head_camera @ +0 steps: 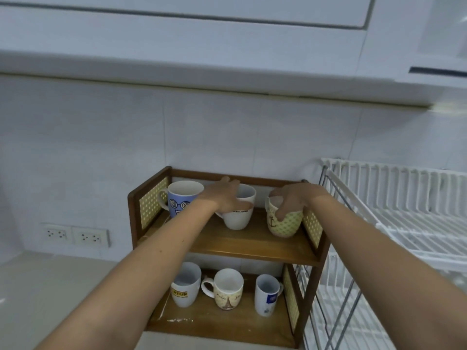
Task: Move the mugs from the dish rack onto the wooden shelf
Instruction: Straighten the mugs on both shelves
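Wooden shelf (227, 242), top tier: left hand (228, 197) grips white mug (238, 213); right hand (290, 199) seemingly pinches dotted mug (285, 223) rim.

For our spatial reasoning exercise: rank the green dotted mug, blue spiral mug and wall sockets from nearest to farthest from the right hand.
1. green dotted mug, under the right hand
2. blue spiral mug, top shelf's left end
3. wall sockets, far left

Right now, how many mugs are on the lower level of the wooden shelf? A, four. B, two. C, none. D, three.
D: the lower level of the brown wooden shelf holds three mugs in a row, a white mug with a yellow label, a cream mug with a tower picture and a tall white mug with a blue logo.
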Demonstrator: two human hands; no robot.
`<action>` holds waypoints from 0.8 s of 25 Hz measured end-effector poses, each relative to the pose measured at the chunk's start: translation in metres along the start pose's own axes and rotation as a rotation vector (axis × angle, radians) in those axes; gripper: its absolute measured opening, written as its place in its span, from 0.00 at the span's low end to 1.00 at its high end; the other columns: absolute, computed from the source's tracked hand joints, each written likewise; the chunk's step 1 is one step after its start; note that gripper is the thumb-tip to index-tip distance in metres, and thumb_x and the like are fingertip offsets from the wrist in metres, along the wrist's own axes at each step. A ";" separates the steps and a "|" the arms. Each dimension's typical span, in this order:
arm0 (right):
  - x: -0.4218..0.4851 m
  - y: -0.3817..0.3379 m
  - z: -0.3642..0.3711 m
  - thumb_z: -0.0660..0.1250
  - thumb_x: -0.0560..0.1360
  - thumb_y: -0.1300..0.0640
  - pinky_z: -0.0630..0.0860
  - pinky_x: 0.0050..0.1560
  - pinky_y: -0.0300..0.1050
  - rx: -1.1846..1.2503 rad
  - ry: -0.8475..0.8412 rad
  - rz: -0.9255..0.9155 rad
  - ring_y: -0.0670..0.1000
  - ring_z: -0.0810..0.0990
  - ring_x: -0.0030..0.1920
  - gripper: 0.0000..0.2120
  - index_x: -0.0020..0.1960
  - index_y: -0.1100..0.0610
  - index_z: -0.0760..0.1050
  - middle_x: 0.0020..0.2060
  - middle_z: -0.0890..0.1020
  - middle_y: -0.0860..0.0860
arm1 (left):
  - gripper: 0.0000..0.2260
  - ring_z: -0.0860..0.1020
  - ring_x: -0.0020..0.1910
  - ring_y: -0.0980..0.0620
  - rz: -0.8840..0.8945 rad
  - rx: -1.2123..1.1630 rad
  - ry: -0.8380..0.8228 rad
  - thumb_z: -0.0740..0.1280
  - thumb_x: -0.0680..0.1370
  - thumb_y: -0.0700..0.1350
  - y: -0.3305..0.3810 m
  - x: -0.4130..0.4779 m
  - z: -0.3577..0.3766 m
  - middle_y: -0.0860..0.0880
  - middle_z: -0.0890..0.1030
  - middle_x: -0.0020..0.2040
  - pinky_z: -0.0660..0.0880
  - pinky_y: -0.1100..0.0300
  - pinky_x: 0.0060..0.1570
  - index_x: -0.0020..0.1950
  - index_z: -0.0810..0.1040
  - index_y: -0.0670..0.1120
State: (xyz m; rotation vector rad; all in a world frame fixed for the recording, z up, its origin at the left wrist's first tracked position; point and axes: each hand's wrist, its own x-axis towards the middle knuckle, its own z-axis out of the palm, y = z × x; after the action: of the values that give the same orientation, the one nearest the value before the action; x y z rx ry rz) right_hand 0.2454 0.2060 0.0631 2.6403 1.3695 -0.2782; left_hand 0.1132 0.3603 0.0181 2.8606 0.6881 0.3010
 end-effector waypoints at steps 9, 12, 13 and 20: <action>0.014 -0.003 0.003 0.73 0.63 0.63 0.76 0.42 0.46 0.125 -0.041 -0.097 0.56 0.70 0.58 0.39 0.69 0.42 0.63 0.68 0.69 0.52 | 0.36 0.74 0.57 0.44 -0.012 0.174 0.052 0.62 0.70 0.69 0.002 0.000 -0.004 0.44 0.72 0.64 0.74 0.52 0.48 0.69 0.67 0.47; 0.016 -0.002 0.009 0.74 0.65 0.50 0.70 0.42 0.43 0.200 0.032 -0.071 0.56 0.70 0.63 0.39 0.72 0.44 0.61 0.70 0.68 0.51 | 0.35 0.74 0.56 0.44 -0.016 0.192 0.052 0.63 0.69 0.69 0.003 0.000 -0.008 0.44 0.74 0.63 0.75 0.50 0.51 0.67 0.69 0.47; 0.016 -0.002 0.011 0.74 0.65 0.47 0.70 0.45 0.44 0.189 0.071 -0.064 0.56 0.70 0.65 0.39 0.73 0.46 0.62 0.71 0.68 0.51 | 0.35 0.74 0.57 0.44 -0.019 0.187 0.051 0.63 0.69 0.69 0.003 0.001 -0.009 0.44 0.74 0.63 0.75 0.49 0.52 0.67 0.69 0.47; 0.016 0.003 0.008 0.75 0.63 0.52 0.71 0.47 0.46 0.112 0.056 -0.099 0.56 0.69 0.66 0.38 0.70 0.45 0.66 0.70 0.68 0.49 | 0.45 0.60 0.74 0.42 0.017 0.030 -0.046 0.57 0.69 0.73 -0.010 -0.010 -0.013 0.44 0.57 0.77 0.61 0.43 0.70 0.78 0.48 0.49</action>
State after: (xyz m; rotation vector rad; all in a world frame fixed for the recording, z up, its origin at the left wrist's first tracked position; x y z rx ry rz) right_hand 0.2556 0.2153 0.0516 2.6922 1.5490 -0.3036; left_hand 0.0972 0.3658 0.0269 2.8937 0.6654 0.2282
